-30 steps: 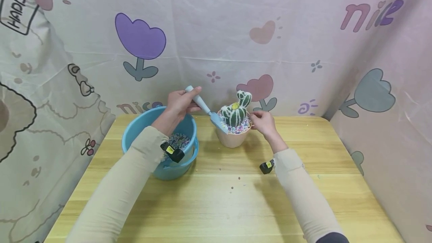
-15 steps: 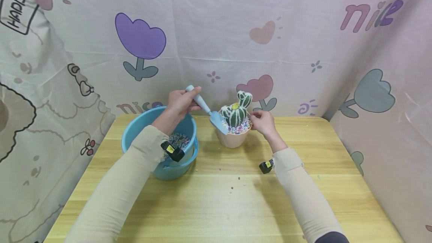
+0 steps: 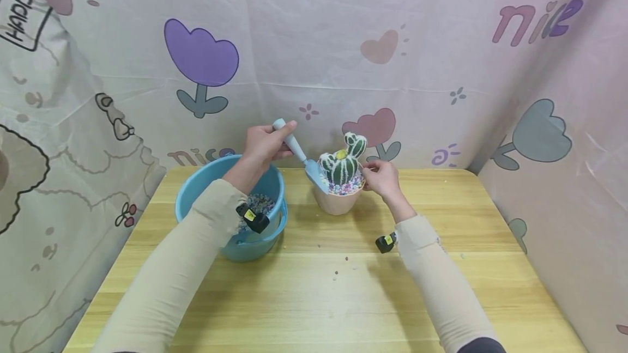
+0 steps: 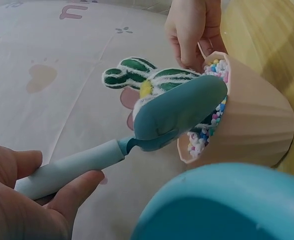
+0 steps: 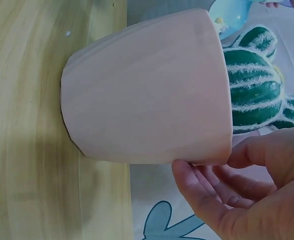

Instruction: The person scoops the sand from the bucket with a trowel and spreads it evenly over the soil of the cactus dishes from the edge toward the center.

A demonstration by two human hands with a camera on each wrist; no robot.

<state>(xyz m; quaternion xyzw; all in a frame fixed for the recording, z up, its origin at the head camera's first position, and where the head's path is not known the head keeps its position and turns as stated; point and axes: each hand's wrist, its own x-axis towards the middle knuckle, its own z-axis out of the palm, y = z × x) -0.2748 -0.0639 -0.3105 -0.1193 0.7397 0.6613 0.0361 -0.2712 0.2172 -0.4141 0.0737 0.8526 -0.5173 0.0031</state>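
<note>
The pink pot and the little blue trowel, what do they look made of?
The pink pot looks like matte moulded plastic: smooth, evenly coloured, with soft vertical facets, though glazed ceramic cannot be ruled out. The trowel seems to be all plastic, blade and handle in one uniform light blue with a dull sheen and rounded edges.

Wooden tabletop in a cloth-draped corner

A pale wooden tabletop (image 3: 324, 298) stands enclosed by a pinkish printed cloth backdrop (image 3: 314, 42) on the left, far and right sides, evenly lit.

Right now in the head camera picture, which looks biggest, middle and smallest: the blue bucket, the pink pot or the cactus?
1. blue bucket, plainly the largest.
2. pink pot.
3. cactus, smallest, though only slightly smaller than the pot.
</note>
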